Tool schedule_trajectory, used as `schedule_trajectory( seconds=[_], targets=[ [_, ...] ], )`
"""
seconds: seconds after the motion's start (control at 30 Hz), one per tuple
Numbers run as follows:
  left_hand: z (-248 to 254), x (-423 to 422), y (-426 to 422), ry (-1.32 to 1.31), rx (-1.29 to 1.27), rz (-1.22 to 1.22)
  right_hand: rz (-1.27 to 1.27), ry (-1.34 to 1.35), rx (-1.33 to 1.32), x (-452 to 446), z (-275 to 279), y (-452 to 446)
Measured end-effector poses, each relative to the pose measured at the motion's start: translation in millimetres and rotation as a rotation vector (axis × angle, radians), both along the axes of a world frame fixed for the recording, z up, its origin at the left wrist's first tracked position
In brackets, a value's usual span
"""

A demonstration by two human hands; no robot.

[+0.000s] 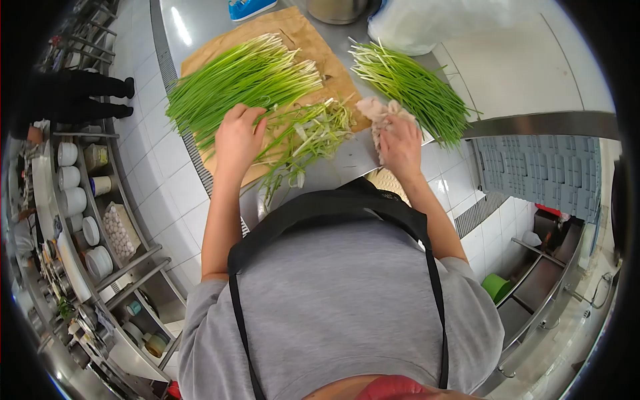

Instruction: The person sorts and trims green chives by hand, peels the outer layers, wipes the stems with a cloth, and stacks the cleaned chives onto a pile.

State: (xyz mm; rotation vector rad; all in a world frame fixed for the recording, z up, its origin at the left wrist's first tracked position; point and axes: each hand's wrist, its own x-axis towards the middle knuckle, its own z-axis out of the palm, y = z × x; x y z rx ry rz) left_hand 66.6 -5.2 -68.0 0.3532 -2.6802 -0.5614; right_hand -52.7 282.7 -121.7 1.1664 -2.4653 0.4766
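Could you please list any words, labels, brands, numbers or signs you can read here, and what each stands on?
No text can be read in this picture.
Black fabric apron: faint small marks, possibly lettering, unreadable.
White tub with dark blue edge: too small and blurred to tell.

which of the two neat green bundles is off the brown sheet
The smaller, right-hand bundle, past the cloth at the right hand; the larger left bundle lies on the brown sheet.

lane: bare worktop between cardboard and smaller green bundle | near end: rag blocks | far end: pot, plastic bag crowd it
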Motion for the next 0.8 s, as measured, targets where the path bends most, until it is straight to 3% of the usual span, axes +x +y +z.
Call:
schedule_trajectory(
  seconds=[0.13, 0.23, 0.33, 0.43, 0.53, 0.63, 0.73, 0.8],
  targets=[
    [-1, -13, 0, -0.01, 0.034, -0.011, -0.068, -0.168, -0.036, -10, 45, -23],
    [1, -21, 7, 0.0, 0.104, -0.047, 0.2, -0.526, -0.241, -26, 43, -56],
    [6, -27, 14, 0.039, 0.131, -0.087, 0.284, -0.397, -0.222, -41, 16, -92],
    [6, -21, 11, 0.078, 0.179, -0.085, 0.338, -0.176, 0.08, -49, 14, -103],
    [9, -15, 7, 0.075, 0.353, -0.065, 0.353, -0.359, 0.151, -57, 37, -105],
    [7, -14, 8, 0.046, 0.48, -0.075, 0.435, -0.265, 0.102, -61, 38, -105],
    [7, -19, 15, 0.041, 0.491, -0.1, 0.447, -0.238, 0.23, -61, 23, -104],
    [7, -20, 19, 0.011, 0.504, -0.105, 0.481, -0.298, 0.058, -60, 44, -98]
  ],
)
